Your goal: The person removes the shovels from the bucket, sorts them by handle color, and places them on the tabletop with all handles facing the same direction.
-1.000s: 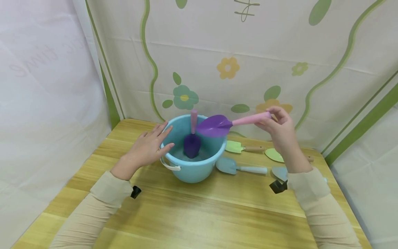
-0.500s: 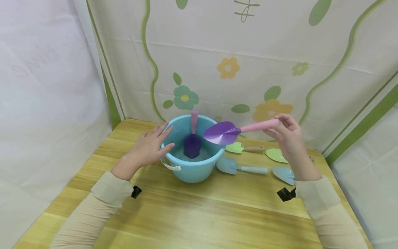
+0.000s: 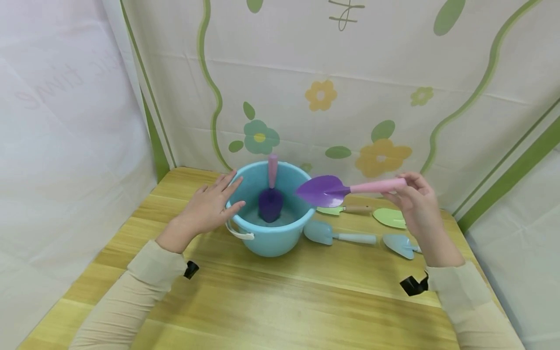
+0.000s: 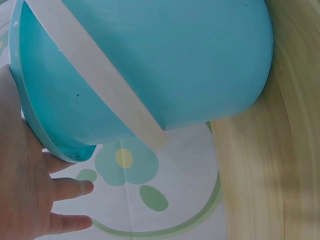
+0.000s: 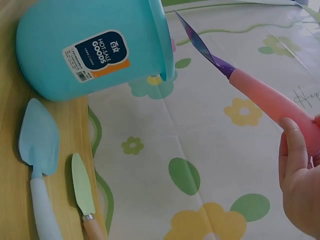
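Observation:
My right hand (image 3: 417, 201) pinches the end of the pink handle of a purple garden trowel (image 3: 325, 190). The trowel lies nearly level in the air, its blade tip overlapping the right rim of the light blue bucket (image 3: 271, 242) in the head view. With fingers spread, my left hand (image 3: 210, 206) rests on the bucket's left rim. Inside the bucket stands a second purple trowel (image 3: 270, 204), its pink handle leaning on the back wall. In the right wrist view, the held trowel (image 5: 265, 97) shows edge-on, above the bucket's rim.
Right of the bucket on the wooden table (image 3: 280, 301) lie a blue trowel (image 3: 321, 233) and a light green trowel (image 3: 330, 210). Farther right are another green trowel (image 3: 389, 218) and another blue one (image 3: 399, 245), partly behind my right arm. A white printed cloth (image 3: 372, 63) hangs behind.
My right hand has moved right and down toward me with the purple trowel, so its blade has shifted from over the bucket toward the right rim. My left hand has stayed put.

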Action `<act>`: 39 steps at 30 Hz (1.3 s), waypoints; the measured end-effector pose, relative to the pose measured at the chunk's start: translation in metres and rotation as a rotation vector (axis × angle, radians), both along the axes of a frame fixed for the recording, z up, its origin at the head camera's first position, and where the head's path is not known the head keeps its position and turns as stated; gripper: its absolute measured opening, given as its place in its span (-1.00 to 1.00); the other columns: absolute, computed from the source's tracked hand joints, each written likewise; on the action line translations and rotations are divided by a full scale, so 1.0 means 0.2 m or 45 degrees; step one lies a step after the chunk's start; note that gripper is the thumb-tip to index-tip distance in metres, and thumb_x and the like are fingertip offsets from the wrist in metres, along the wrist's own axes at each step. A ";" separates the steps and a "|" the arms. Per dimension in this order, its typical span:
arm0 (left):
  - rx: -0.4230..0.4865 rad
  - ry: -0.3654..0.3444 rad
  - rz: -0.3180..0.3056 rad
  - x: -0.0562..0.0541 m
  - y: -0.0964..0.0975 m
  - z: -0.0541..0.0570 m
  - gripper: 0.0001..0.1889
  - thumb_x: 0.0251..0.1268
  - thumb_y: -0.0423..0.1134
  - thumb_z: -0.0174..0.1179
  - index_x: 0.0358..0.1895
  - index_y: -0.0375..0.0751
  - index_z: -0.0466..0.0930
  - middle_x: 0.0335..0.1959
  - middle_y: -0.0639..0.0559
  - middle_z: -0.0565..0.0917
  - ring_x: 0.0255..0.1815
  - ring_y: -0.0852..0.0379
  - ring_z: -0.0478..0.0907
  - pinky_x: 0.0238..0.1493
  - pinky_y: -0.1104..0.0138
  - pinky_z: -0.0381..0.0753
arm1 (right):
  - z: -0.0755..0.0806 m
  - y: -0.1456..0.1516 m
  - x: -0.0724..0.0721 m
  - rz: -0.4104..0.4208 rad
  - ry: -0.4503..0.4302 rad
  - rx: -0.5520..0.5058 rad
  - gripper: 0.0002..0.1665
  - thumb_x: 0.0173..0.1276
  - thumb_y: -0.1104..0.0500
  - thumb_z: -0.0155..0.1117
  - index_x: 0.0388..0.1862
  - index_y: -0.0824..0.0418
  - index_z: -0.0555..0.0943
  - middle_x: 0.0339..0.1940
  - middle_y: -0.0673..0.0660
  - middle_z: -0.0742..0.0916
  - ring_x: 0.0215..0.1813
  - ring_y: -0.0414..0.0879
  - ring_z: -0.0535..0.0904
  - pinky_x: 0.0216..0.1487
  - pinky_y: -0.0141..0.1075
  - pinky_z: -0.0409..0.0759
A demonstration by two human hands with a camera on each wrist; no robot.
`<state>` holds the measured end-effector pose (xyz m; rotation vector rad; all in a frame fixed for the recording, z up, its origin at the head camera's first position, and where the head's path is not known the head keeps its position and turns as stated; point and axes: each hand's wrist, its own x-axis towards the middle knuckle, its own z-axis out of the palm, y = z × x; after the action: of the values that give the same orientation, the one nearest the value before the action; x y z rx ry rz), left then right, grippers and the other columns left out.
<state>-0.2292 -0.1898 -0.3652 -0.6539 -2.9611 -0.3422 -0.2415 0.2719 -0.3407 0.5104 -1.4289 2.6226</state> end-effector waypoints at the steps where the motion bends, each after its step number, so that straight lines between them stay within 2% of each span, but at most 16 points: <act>1: -0.001 0.000 -0.001 0.00 0.00 0.00 -0.22 0.64 0.21 -0.13 0.66 -0.23 0.02 0.69 -0.17 -0.09 0.63 -0.32 -0.05 0.39 -0.39 0.13 | -0.01 0.01 0.00 0.004 -0.012 -0.007 -0.76 0.52 0.52 0.04 -0.18 0.30 0.62 -0.16 0.11 0.68 -0.11 -0.11 0.67 0.04 -0.22 0.70; 8: 0.006 -0.008 -0.003 0.00 0.00 0.00 -0.22 0.63 0.21 -0.12 0.66 -0.22 0.02 0.69 -0.17 -0.10 0.63 -0.31 -0.05 0.39 -0.39 0.12 | -0.05 0.06 0.04 0.021 -0.053 -0.039 -0.76 0.54 0.52 0.00 -0.15 0.32 0.60 -0.14 0.11 0.66 -0.08 -0.11 0.66 0.09 -0.20 0.68; 18: 0.016 -0.010 -0.003 0.00 0.00 0.00 -0.23 0.64 0.19 -0.12 0.66 -0.24 0.02 0.69 -0.17 -0.10 0.64 -0.31 -0.08 0.39 -0.39 0.12 | -0.15 0.14 0.07 0.133 0.013 -0.173 -0.65 0.57 0.55 -0.16 -0.12 0.40 0.61 -0.16 0.19 0.71 -0.06 -0.03 0.70 0.13 -0.16 0.66; 22: 0.014 -0.006 -0.005 0.00 0.00 0.00 -0.23 0.64 0.19 -0.12 0.66 -0.24 0.02 0.69 -0.17 -0.10 0.63 -0.32 -0.06 0.39 -0.39 0.12 | -0.20 0.18 0.09 0.170 0.044 -0.188 -0.62 0.58 0.54 -0.21 -0.09 0.40 0.62 -0.12 0.19 0.72 -0.02 -0.03 0.69 0.15 -0.16 0.65; 31: 0.001 0.004 -0.002 0.00 -0.01 0.00 -0.23 0.65 0.20 -0.16 0.66 -0.24 0.03 0.69 -0.18 -0.09 0.62 -0.34 -0.05 0.38 -0.40 0.12 | -0.27 0.21 0.12 0.194 0.014 -0.230 -0.61 0.58 0.55 -0.22 -0.07 0.43 0.62 -0.13 0.20 0.73 -0.06 -0.01 0.71 0.18 -0.17 0.63; 39: 0.009 0.002 -0.002 0.00 -0.01 0.00 -0.23 0.64 0.20 -0.14 0.66 -0.24 0.03 0.69 -0.17 -0.10 0.62 -0.33 -0.04 0.39 -0.40 0.12 | -0.32 0.25 0.14 0.292 0.039 -0.282 -0.57 0.58 0.54 -0.28 -0.04 0.46 0.61 -0.08 0.24 0.72 0.00 0.04 0.71 0.18 -0.17 0.62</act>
<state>-0.2295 -0.1928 -0.3659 -0.6552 -2.9570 -0.3519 -0.2139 0.3223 -0.4044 0.7210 -1.1100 2.8885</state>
